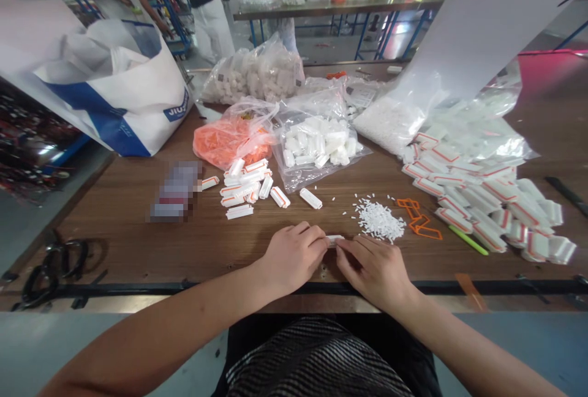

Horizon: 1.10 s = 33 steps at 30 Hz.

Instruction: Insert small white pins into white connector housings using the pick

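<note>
The left hand [294,256] and right hand [375,263], fingers curled inward, pinch a slim white piece [334,239] between them at the near side of the wood-grained tabletop [133,256], beside heaped rod-shaped pellets [380,220]. The fingers partly hide the piece; pixelation obscures a rectangular object [177,192] at left.

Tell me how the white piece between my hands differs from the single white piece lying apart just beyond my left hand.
The left hand and right hand hold the held piece; the loose piece lies untouched on the table. The hands partly cover the held piece, while the loose piece shows whole. The held piece runs nearly crosswise; the loose piece slants, its right end nearer you. Both are white.
</note>
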Motion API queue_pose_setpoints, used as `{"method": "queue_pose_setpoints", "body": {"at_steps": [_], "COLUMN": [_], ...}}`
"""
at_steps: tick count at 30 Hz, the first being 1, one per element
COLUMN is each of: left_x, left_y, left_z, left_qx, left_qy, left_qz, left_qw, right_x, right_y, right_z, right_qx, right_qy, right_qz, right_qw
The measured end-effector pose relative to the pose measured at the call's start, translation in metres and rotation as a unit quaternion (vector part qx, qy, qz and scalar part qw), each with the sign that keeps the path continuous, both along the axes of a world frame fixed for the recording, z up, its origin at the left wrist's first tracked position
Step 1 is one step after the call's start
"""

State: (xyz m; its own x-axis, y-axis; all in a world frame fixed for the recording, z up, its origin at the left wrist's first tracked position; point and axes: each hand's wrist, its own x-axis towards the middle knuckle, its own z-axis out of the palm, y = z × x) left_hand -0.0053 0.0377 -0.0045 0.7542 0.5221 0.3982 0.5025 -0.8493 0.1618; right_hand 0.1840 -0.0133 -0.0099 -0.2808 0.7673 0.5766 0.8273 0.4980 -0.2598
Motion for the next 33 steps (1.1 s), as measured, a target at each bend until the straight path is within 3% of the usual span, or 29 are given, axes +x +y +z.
{"method": "queue_pose_setpoints", "body": {"at_steps": [18, 33], "left_x": [-0.0024, -0.0098], "left_y": [-0.0010, 0.0027], "left_z": [0.0044, -0.0055], "left_qx": [-0.019, -0.023], "left_qy": [0.024, -0.017], "left_qz": [0.001, -0.011], "left_qw": [1.000, 1.000], "right_x": [-0.0007, -0.0006], "right_y": [0.0002, -0.0004], "right_z": [-0.0005, -0.0044], "right_qx": [-0.004, -0.012], "right_qy": [0.011, 0.028], "right_qz": [0.006, 0.001], "right_qw": [1.000, 1.000]}}
